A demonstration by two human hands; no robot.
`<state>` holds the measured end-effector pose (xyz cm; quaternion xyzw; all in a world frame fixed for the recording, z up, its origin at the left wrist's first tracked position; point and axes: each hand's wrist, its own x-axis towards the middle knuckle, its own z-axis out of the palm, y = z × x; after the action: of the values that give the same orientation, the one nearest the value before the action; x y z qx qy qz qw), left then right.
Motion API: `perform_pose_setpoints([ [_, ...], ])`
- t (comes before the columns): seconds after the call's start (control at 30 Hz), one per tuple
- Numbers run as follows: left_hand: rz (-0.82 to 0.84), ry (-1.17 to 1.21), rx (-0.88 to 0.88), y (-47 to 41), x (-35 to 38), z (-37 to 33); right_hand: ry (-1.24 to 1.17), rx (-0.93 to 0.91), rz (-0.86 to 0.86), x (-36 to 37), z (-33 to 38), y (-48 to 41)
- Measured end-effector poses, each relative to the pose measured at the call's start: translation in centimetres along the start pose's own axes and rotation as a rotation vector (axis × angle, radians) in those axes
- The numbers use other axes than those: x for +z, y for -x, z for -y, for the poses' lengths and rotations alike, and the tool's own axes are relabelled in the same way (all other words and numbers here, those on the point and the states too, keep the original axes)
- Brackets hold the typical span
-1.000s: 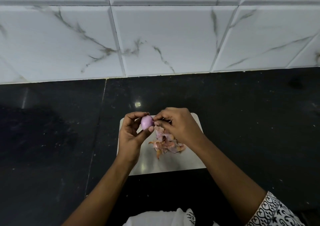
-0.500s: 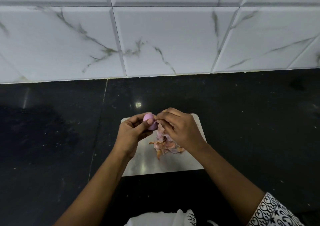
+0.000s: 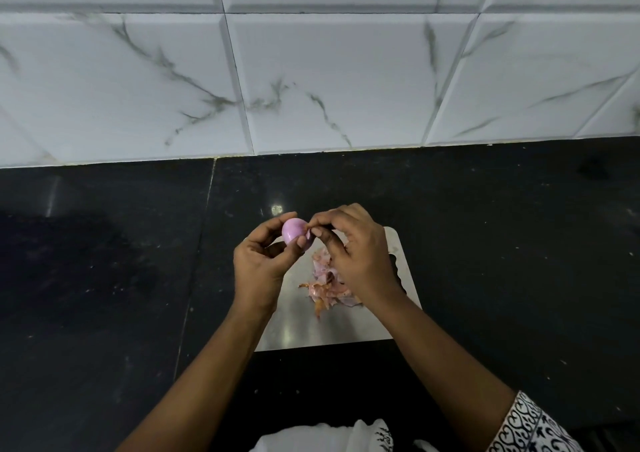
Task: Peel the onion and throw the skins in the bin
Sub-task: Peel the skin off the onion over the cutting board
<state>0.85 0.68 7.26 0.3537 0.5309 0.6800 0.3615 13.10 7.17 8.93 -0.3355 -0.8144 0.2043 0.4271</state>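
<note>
A small pink-purple onion (image 3: 293, 231) is held above the far left corner of a steel cutting board (image 3: 346, 327). My left hand (image 3: 263, 264) grips it between thumb and fingers. My right hand (image 3: 356, 254) pinches at the onion's right side with thumb and fingertips; whether a strip of skin sits between them is hidden. A heap of pink and brown onion skins (image 3: 327, 288) lies on the board under my right hand, partly covered by it. No bin is in view.
The board lies on a black stone counter (image 3: 104, 278) that runs back to a white marble-tiled wall (image 3: 311, 70). White cloth of my clothing (image 3: 322, 437) shows at the bottom edge.
Both hands have lifted a little away from me with the onion. My left fingers have turned the onion, and my right fingertips stay pinched at its right side.
</note>
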Motion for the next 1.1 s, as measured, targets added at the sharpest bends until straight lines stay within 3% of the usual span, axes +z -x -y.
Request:
perform_pose_setpoints([
  [0.2,0.036,0.006,0.053,0.2,0.4,-0.1,-0.178,0.231,-0.013,0.1,0.9,-0.2],
  [0.5,-0.004,0.026,0.075,-0.1,-0.1,1.0,-0.605,0.743,-0.065,1.8,1.3,-0.2],
  [0.63,-0.002,0.010,0.095,0.1,0.1,1.1,-0.728,0.839,-0.103,1.8,1.8,-0.1],
  [0.7,-0.005,0.038,0.106,0.2,0.2,1.2,-0.660,0.749,-0.056,1.1,1.7,-0.3],
  [0.87,0.045,0.052,0.087,0.4,-0.3,1.1,-0.284,0.277,0.309,-1.7,0.4,-1.1],
  [1.0,0.070,0.056,0.075,0.2,-0.5,1.3,-0.037,-0.042,0.251,-1.6,-0.6,-1.4],
  [1.1,0.083,0.144,-0.066,0.1,0.0,0.6,0.093,-0.214,0.174,-1.5,-0.9,-1.2],
])
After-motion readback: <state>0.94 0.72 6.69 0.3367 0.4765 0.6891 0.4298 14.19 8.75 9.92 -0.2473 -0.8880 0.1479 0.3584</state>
